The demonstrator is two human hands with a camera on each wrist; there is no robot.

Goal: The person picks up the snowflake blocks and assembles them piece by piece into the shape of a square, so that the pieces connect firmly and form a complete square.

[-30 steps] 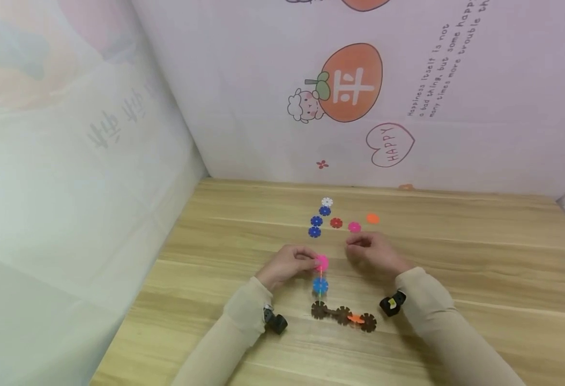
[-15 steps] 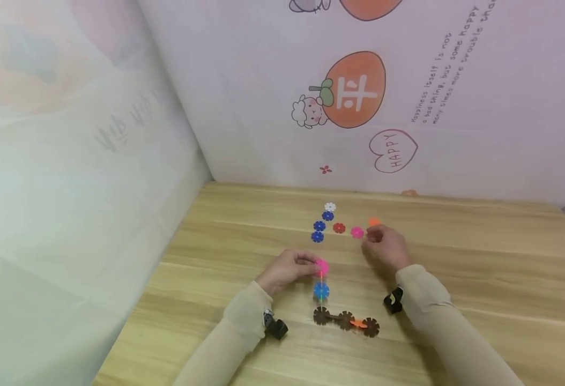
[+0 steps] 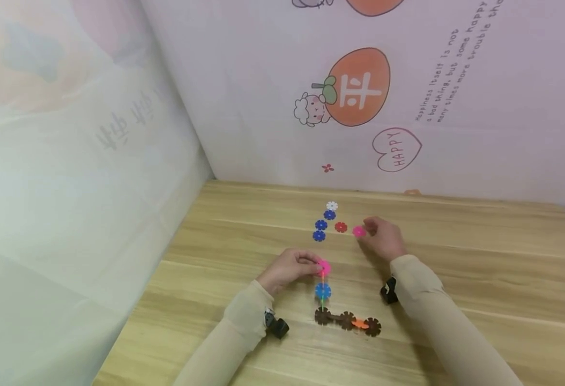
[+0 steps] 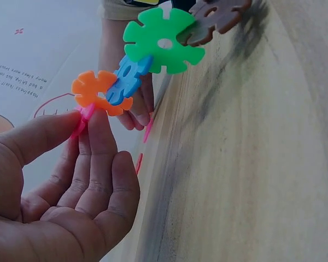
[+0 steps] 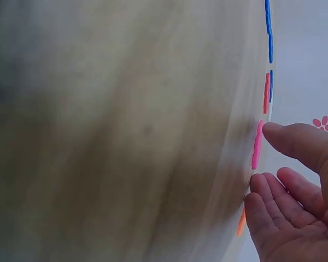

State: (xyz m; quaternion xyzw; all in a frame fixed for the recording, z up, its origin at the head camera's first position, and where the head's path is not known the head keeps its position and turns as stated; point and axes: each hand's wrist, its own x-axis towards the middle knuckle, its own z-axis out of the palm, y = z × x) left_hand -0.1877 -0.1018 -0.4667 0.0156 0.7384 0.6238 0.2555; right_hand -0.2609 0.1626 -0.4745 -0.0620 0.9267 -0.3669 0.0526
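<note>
Wood table (image 3: 176, 300), printed sheet (image 3: 263, 107) behind. My left hand (image 3: 287, 269) pinches the pink end disc (image 3: 326, 267) of the chain (image 4: 153, 38). My right hand (image 3: 385, 239), fingers apart, gripping nothing, is at the loose pink disc (image 3: 358, 231) on the table. Likely light, stiff, slick plastic; pinch rims, clear of slots.

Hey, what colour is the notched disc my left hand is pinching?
Pink. The disc in your left hand shows best in the head view.
</note>
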